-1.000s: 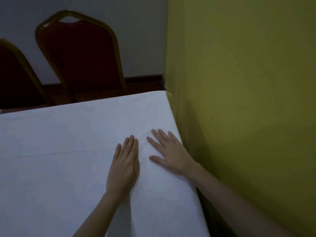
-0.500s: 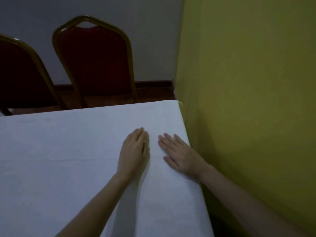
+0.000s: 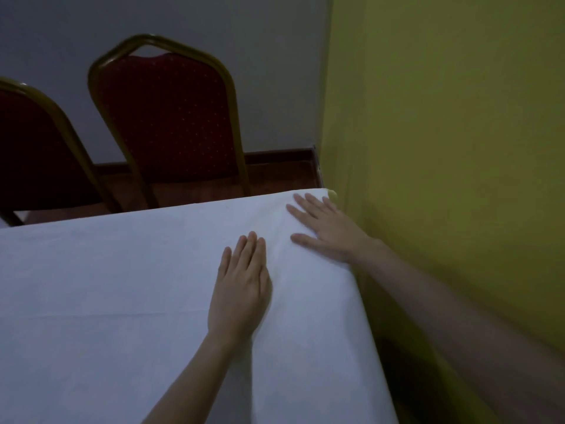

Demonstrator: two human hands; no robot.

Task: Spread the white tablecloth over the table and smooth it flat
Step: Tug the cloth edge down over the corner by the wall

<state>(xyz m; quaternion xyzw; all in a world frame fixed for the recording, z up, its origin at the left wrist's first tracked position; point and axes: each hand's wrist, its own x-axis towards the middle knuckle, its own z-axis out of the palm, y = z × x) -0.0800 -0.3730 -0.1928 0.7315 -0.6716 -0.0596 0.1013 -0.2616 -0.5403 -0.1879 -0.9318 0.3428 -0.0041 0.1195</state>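
The plain white cloth tablecloth (image 3: pixel 107 301) lay spread over the bench, its right edge beside the yellow wall (image 3: pixel 443 148). The left hand (image 3: pixel 240 289) rested flat on it, fingers (image 3: pixel 249 249) straight and together, holding nothing. The right hand (image 3: pixel 328 231) pressed flat near the far corner, fingers spread. Two red padded chairs with gold metal frames (image 3: pixel 165 117) stood behind.

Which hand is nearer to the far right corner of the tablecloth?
Right. The right hand lies flat with its fingertips almost at the tablecloth corner; the left hand lies flat farther back, toward the middle.
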